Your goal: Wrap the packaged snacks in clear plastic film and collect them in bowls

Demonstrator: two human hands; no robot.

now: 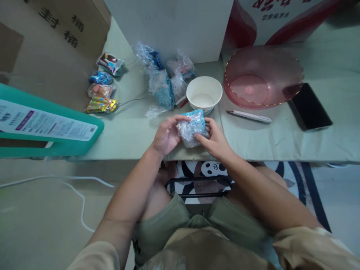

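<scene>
Between my two hands, over the front of the table, is a small blue packet in clear crinkled plastic wrap. My left hand grips its left side, with the index finger along the top edge. On the other side my right hand closes on it, thumb on the front and fingers behind. What the packet contains cannot be made out. Just beyond it stands a white paper bowl. Several plastic-wrapped packets lie in a heap left of the bowl.
Small snack packs line up by a cardboard box. A green container stands at left. To the right are a pink clear basin, a white pen-shaped tool and a black phone-like object. Large boxes back the table.
</scene>
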